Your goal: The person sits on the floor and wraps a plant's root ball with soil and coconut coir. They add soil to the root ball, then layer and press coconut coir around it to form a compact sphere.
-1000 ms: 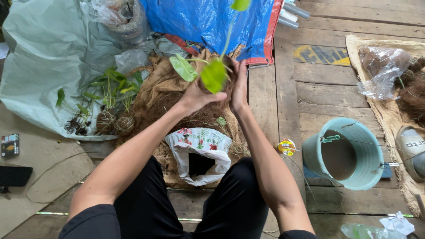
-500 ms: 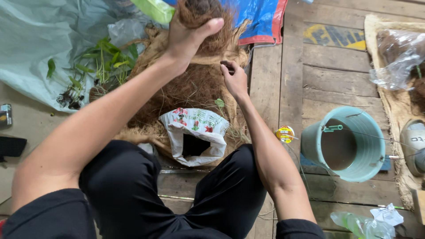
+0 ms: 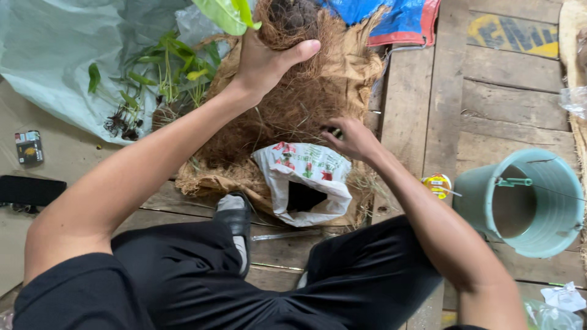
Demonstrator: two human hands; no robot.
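Two hands busy, near to far: white printed plastic bag by my knees, then my right hand, fingers pinched into the brown coconut fibre pile on the wooden floor. Up top, left hand clamped round a fibre-wrapped root ball of a green-leafed plant. Feels light, crumbly I'd guess; cup it underneath, not the stem.
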